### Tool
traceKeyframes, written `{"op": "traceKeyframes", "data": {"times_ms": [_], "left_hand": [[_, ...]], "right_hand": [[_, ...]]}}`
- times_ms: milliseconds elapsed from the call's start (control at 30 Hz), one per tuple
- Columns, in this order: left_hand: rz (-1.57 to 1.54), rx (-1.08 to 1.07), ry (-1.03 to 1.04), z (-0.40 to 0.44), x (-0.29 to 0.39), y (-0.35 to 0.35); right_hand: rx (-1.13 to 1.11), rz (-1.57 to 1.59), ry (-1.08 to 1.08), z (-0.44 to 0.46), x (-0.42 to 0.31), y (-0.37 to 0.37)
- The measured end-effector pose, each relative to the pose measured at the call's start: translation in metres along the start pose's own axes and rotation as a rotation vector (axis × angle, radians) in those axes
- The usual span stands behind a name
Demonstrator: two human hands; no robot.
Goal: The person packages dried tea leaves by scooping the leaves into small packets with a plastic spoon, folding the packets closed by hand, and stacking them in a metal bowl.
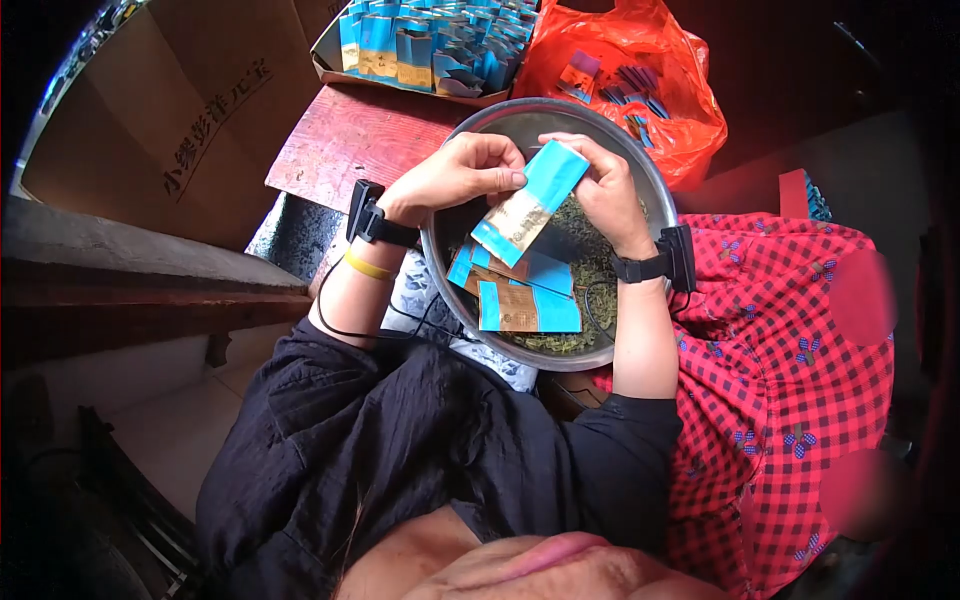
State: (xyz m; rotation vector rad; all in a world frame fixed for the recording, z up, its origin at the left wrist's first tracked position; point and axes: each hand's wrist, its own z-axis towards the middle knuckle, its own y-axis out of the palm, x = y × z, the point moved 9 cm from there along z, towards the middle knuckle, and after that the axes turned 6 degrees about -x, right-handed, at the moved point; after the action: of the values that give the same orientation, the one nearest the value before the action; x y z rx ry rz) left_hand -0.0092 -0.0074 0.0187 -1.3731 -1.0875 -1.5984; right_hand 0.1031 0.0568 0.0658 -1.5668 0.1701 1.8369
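A blue and gold paper packet (pixel 530 207) is held tilted above a round metal basin (pixel 432 248). My left hand (pixel 470 178) is closed, its thumb and curled fingers at the packet's upper left edge. On the other side, my right hand (pixel 607 195) grips the packet's upper right edge, with some fingers hidden behind it. Below it, several flat packets (pixel 530 308) in the same colours lie overlapping in the basin. Dried green leafy bits (pixel 570 228) are spread over the basin's bottom.
Behind the basin stands a carton (pixel 325 62) packed with upright blue packets. A red plastic bag (pixel 690 125) with more packets sits beside it. There is a red wooden tabletop (pixel 335 140), a large cardboard box (pixel 130 130) at left and red checked cloth (pixel 760 370) at right.
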Motion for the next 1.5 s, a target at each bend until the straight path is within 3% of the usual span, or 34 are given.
{"op": "traceKeyframes", "data": {"times_ms": [67,100,233,400,533,867,900,933,1033,1067,1333,1500], "left_hand": [[-0.07,0.021,-0.01,-0.001,-0.001,0.001],[0.074,0.06,0.019,-0.001,0.006,-0.002],[0.147,0.011,-0.036,-0.003,0.006,0.001],[-0.06,0.052,-0.029,-0.003,0.0,0.001],[-0.107,0.087,0.043,-0.004,-0.001,-0.006],[0.045,0.296,0.101,-0.006,0.009,-0.019],[0.022,0.306,0.106,-0.007,0.006,-0.02],[0.05,0.319,0.105,-0.007,0.006,-0.022],[0.076,0.328,0.084,-0.007,0.01,-0.019],[0.084,0.328,0.057,-0.008,0.009,-0.019],[0.049,0.273,0.005,-0.006,0.004,-0.015],[-0.034,0.362,0.051,-0.012,0.005,-0.024]], "right_hand": [[-0.007,-0.012,0.023,0.001,0.004,0.001],[-0.028,-0.018,-0.002,0.002,0.004,0.006],[-0.03,-0.039,-0.08,-0.001,-0.002,0.014],[0.002,0.028,-0.146,0.0,0.004,0.019],[0.014,0.162,0.018,0.0,0.012,0.02],[0.047,0.2,-0.029,0.003,-0.003,0.008],[-0.022,0.267,0.115,0.0,0.004,0.012],[-0.027,0.327,0.111,0.0,0.0,0.016],[0.075,-0.033,-0.054,-0.002,-0.002,0.014],[0.068,-0.089,0.043,-0.003,0.002,0.014],[0.115,-0.201,0.05,-0.004,-0.002,0.01],[0.053,-0.23,0.041,-0.002,-0.001,0.012]]}}
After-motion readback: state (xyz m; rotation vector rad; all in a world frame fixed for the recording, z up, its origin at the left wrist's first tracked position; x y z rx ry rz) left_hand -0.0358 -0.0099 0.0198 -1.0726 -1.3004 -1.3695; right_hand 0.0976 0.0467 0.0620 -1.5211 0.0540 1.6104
